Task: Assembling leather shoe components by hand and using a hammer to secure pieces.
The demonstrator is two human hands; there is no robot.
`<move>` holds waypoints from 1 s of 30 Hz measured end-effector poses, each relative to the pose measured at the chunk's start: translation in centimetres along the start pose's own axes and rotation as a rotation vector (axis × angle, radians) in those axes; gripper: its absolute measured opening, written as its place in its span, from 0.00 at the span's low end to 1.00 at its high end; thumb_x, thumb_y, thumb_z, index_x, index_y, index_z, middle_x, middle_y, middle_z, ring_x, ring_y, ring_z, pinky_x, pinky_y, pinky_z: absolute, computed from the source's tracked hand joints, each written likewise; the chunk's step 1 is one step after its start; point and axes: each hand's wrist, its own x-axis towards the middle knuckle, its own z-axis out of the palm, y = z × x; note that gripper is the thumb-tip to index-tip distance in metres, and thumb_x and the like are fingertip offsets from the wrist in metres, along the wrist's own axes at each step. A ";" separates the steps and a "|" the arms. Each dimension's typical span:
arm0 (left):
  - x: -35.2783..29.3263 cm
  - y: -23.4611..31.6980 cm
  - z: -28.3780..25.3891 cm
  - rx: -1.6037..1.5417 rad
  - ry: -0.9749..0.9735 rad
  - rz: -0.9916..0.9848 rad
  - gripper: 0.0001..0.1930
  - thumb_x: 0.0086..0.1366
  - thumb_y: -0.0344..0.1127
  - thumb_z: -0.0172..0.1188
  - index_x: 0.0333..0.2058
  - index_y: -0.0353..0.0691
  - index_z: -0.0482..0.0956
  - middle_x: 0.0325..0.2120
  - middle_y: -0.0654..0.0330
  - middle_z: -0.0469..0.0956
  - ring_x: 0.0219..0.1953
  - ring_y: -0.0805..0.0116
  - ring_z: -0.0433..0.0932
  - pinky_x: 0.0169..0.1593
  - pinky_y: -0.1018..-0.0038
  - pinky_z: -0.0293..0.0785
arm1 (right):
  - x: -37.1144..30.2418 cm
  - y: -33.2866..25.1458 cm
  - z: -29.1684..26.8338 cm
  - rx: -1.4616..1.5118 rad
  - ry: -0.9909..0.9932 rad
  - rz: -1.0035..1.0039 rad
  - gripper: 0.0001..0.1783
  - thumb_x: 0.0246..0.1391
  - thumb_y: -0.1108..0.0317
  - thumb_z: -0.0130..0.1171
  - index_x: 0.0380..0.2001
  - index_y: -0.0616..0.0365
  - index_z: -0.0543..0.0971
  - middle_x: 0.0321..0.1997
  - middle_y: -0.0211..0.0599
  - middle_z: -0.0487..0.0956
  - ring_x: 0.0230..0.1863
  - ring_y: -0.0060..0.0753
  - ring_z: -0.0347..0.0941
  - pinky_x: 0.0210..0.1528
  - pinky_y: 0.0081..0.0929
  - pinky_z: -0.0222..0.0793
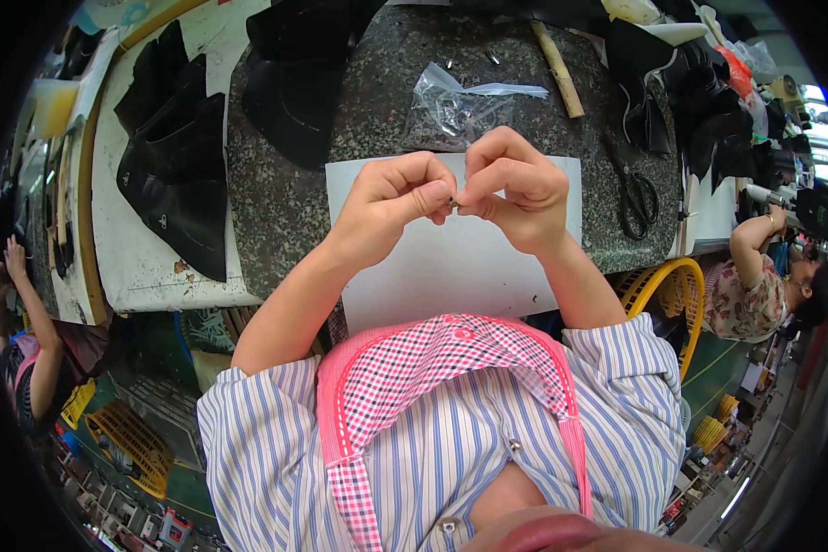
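Observation:
Over a white sheet (455, 267), my left hand (397, 191) and my right hand (515, 189) meet fingertip to fingertip. Both are closed in a pinch on a small metal piece (453, 203), mostly covered by the fingers, so its exact kind does not show. Just beyond them lies a clear plastic bag (455, 109) with small shiny metal parts inside. Two loose metal bits, one of them a small metal piece (493, 59), rest on the speckled stone slab (377, 101) past the bag.
Black scissors (637, 198) and a wooden stick (557, 69) lie on the slab's right. Black leather pieces (179, 166) are stacked at left, more black pieces (644, 92) at far right. A yellow basket (685, 294) stands below the right edge. Other people work at both sides.

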 end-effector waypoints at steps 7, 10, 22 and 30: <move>-1.4 -0.3 -0.7 -0.125 0.086 -0.125 0.09 0.59 0.38 0.51 0.31 0.38 0.72 0.26 0.66 0.71 0.27 0.80 0.68 0.32 0.83 0.64 | 0.8 0.7 1.3 -0.043 0.007 0.043 0.08 0.30 0.78 0.64 0.20 0.55 0.78 0.30 0.30 0.66 0.32 0.25 0.64 0.33 0.20 0.63; -1.2 -0.1 -0.8 -0.011 0.123 -0.068 0.12 0.58 0.40 0.53 0.34 0.37 0.74 0.27 0.65 0.73 0.26 0.80 0.69 0.31 0.83 0.65 | 1.3 1.1 1.5 -0.087 -0.039 0.047 0.08 0.31 0.76 0.64 0.20 0.55 0.77 0.33 0.31 0.65 0.34 0.26 0.63 0.38 0.22 0.61; -1.7 -1.1 -2.6 -0.396 0.297 0.068 0.08 0.53 0.33 0.59 0.29 0.35 0.73 0.23 0.65 0.72 0.23 0.81 0.67 0.27 0.85 0.64 | 3.8 2.4 3.6 -0.016 -0.144 0.129 0.07 0.32 0.79 0.59 0.20 0.59 0.73 0.35 0.33 0.68 0.37 0.28 0.67 0.39 0.22 0.62; -0.5 0.6 -10.2 1.324 0.892 0.310 0.25 0.46 0.45 0.63 0.36 0.30 0.69 0.31 0.51 0.71 0.28 0.61 0.72 0.33 0.72 0.70 | 6.1 5.6 5.5 0.474 -0.041 0.477 0.04 0.44 0.77 0.55 0.27 0.62 0.72 0.29 0.32 0.75 0.30 0.19 0.70 0.37 0.15 0.65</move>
